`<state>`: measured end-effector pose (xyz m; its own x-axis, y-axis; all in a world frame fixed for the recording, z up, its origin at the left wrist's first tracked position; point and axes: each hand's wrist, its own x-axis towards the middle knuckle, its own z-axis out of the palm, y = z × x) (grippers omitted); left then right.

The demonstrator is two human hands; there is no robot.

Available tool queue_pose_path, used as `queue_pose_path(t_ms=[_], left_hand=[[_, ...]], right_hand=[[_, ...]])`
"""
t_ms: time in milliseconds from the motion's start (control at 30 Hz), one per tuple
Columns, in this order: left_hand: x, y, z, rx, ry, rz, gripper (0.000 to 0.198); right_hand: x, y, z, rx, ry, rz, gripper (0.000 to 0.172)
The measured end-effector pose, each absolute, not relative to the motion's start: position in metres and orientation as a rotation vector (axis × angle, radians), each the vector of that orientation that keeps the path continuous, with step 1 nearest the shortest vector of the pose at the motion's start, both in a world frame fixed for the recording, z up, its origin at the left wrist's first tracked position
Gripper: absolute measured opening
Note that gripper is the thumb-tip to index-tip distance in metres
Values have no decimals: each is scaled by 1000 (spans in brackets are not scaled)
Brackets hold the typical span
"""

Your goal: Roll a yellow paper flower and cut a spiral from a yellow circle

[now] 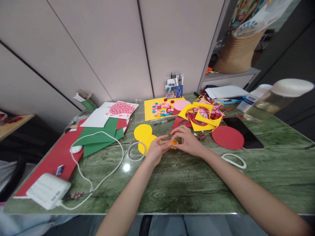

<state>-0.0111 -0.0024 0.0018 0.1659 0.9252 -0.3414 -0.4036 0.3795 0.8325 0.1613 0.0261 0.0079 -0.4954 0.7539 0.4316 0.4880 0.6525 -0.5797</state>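
Observation:
My left hand (155,150) and my right hand (188,140) meet over the green table (187,183), both pinching a small rolled piece of yellow paper (174,143) between their fingertips. Just left of my left hand lie two yellow paper circles (143,132), which overlap, and a tape ring (135,151). A pile of yellow and red paper offcuts (203,115) lies behind my right hand. A red paper circle (227,137) rests to the right, partly over a black phone (243,129).
A yellow sheet (150,109) with small coloured paper rolls lies at the back, next to a pen holder (174,87). Green, red and white sheets (98,134) lie at left, with a white power bank (48,190) and cable. A clear bottle (275,98) stands at right.

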Motion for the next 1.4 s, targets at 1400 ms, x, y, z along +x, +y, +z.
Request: queue_pose_path(t_ms=[1400], left_hand=[[-19,0,7,744,999,876,57]], right_hand=[[164,26,14,-849,-2275,584,8]])
